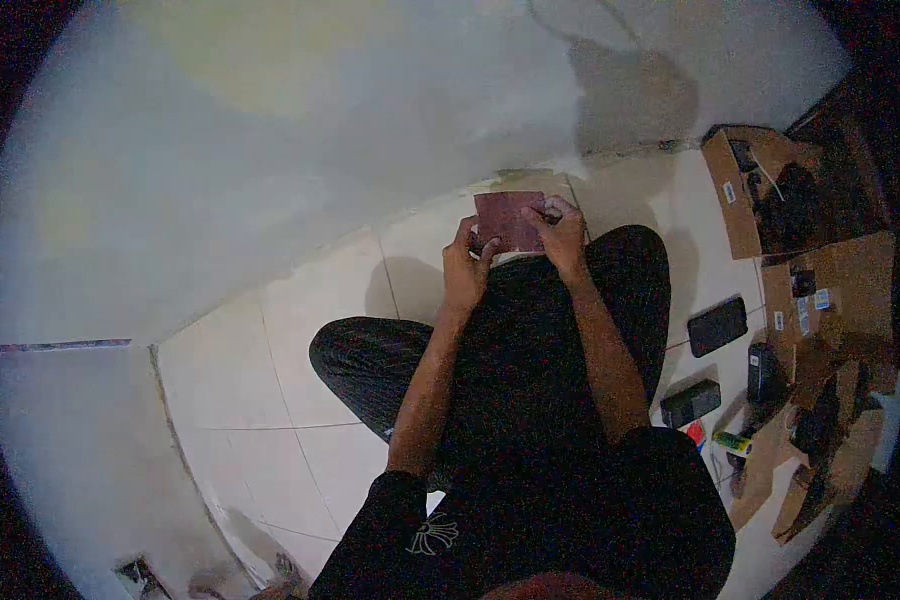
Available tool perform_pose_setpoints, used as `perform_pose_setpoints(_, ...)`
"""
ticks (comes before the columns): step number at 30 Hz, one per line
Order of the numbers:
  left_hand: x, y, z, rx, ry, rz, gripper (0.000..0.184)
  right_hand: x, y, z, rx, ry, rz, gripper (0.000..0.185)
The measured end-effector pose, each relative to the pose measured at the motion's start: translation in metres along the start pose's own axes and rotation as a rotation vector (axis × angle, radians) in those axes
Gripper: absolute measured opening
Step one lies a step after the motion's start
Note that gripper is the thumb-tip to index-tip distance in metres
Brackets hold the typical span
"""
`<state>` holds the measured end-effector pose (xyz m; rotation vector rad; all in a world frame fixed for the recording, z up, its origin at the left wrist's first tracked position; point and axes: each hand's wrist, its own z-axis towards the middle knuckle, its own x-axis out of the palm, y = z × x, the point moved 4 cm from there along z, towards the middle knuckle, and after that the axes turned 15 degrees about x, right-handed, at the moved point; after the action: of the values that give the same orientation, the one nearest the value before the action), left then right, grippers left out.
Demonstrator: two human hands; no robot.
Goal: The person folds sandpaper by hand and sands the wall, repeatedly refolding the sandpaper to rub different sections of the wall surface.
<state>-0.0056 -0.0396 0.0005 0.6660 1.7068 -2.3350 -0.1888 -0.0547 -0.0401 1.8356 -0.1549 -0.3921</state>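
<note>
You have a reddish-brown rectangular sheet raised in front of you, broad face toward you, longer sides running crosswise. It looks nearly flat, with faint mottling; your left grip pinches its lower left corner, and your right grip covers part of its right side.

We see a black top with short sleeves ending around the elbows, the forearms bare below them. A pale outline print of fanned, petal-like shapes sits near the left sleeve. We also make out dark trousers with fine, lighter stripes.
</note>
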Motion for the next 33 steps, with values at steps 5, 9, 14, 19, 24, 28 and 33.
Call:
perform_pose_setpoints(5, 0.000, 0.000, 0.001, -0.002, -0.034, 0.040, 0.035, -0.004, 0.016, -0.007, -0.051, -0.061, -0.010, 0.026)
perform_pose_setpoints(9, -0.001, 0.000, 0.001, 0.022, -0.038, 0.080, 0.035, -0.001, 0.002, 0.001, -0.054, -0.027, -0.041, 0.027)
perform_pose_setpoints(14, -0.001, -0.007, 0.000, -0.020, -0.041, 0.028, 0.036, -0.001, 0.008, -0.004, -0.105, -0.097, -0.027, 0.027)
perform_pose_setpoints(19, 0.002, 0.006, 0.001, 0.030, -0.035, 0.039, 0.041, 0.000, 0.001, 0.000, -0.040, -0.034, -0.035, 0.027)
perform_pose_setpoints(24, -0.001, -0.005, 0.001, 0.015, -0.028, 0.014, 0.031, -0.001, 0.001, 0.000, -0.030, -0.071, -0.085, 0.026)
perform_pose_setpoints(28, -0.003, -0.011, 0.001, 0.011, -0.037, -0.035, 0.032, 0.000, 0.004, -0.001, -0.061, -0.025, -0.023, 0.027)
perform_pose_setpoints(33, 0.000, -0.001, 0.000, 0.038, -0.046, -0.007, 0.039, -0.001, 0.008, -0.005, -0.009, 0.001, 0.034, 0.026)
